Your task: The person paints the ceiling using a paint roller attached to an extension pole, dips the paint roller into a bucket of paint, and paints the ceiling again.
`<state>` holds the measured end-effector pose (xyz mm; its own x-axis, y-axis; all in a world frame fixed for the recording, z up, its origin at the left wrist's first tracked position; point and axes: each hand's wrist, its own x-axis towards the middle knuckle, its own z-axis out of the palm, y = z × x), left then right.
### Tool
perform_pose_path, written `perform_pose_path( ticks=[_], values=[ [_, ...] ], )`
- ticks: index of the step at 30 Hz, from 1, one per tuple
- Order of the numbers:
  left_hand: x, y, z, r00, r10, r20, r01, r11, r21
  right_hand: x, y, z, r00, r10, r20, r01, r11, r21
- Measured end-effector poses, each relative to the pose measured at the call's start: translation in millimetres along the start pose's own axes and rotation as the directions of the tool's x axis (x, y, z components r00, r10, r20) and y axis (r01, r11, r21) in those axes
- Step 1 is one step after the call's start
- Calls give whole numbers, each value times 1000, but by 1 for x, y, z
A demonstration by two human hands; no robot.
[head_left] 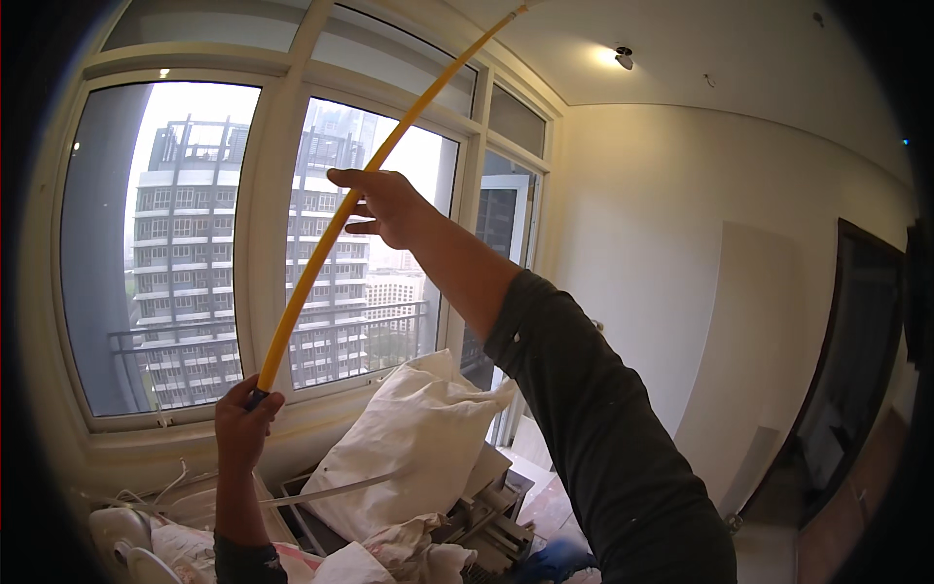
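Note:
A long yellow tape measure blade (pixel 316 255) rises at a slant, bowed, from the lower left up to the ceiling. Its tip reaches the ceiling area at the top of the view. At its lower end my left hand (pixel 243 420) is closed around the dark tape case, which its fingers mostly hide. Higher up, my right hand (pixel 387 202) reaches across from the right and loosely grips the blade between thumb and fingers. Some of those fingers stand apart from the blade. Behind both hands are tall framed windows (pixel 275 234).
A large stuffed white sack (pixel 409 443) leans below the windows, among crumpled bags (pixel 389 555) and a pale strip (pixel 336 490). A lit spotlight (pixel 624 58) is on the ceiling. To the right are a plain wall (pixel 642 253) and a dark doorway (pixel 832 370).

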<state>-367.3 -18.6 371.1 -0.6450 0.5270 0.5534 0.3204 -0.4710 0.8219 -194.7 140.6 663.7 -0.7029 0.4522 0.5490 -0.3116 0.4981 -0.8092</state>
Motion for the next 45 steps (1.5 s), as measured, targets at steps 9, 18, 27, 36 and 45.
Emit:
perform_pose_path(
  ticks=[9,18,27,36,45],
  values=[
    [36,0,99,997,17,72,-18,1000,7,17,11,-80,967,2,-254,-7,1000,-19],
    [39,-10,112,998,-2,60,2,1000,-1,21,17,-82,958,25,-286,-35,999,-30],
    [11,-36,2,998,-54,-26,52,996,-69,13,18,18,998,64,-4,-64,996,-55],
    [-31,-47,-144,994,-63,-91,50,989,-136,-2,9,165,984,24,174,0,990,-139],
    [-74,-61,-284,987,3,-163,-38,976,-216,-26,-15,307,954,13,300,40,984,-171]
  ],
)
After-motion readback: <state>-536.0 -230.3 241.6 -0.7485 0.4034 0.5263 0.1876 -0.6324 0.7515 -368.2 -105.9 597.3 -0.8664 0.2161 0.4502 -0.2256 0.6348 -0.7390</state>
